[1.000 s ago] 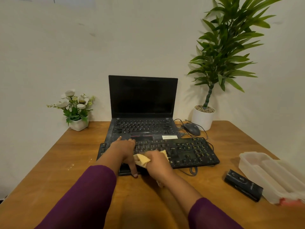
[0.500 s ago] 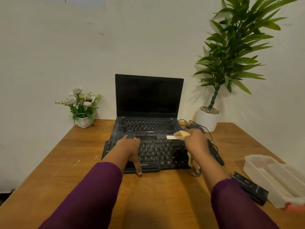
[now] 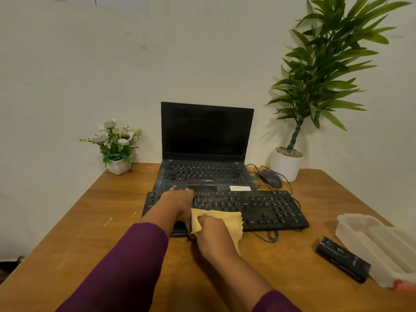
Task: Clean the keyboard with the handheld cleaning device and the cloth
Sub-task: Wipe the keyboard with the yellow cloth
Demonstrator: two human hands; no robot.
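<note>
Pale plaster wall [image 3: 90,64] backs a wooden table [image 3: 67,233] with a warm brown top and a few light specks out beyond the left hand [image 3: 177,201]. That hand lies flat on the left end of the keyboard [image 3: 258,208], fingers stretched forward and relaxed, one fingertip reaching the front edge of the open laptop [image 3: 206,154] just past it. The right hand [image 3: 211,233] sits just beside it, touching it, fingers curled round a bunched yellow cloth [image 3: 229,219] that it presses onto the near edge of the keyboard; a loose flap spreads over the keys ahead of the knuckles and another hangs down toward the wrist.

The keyboard is black and full-sized, lying crosswise under both hands and running well out past the right one. A greyish dusty film dulls its keys and frame. Its cable [image 3: 272,237] loops onto the table just right of the cloth.

Farther to the right of the right hand, well apart from it, the black handheld cleaning device [image 3: 342,258] lies on the table against a translucent plastic container [image 3: 371,239]. Beyond the right hand, a dark mouse [image 3: 270,178] rests beside a tall potted plant [image 3: 286,164]. Beyond the left hand stands a small pot of white flowers [image 3: 117,143]. Both sleeves are purple.
</note>
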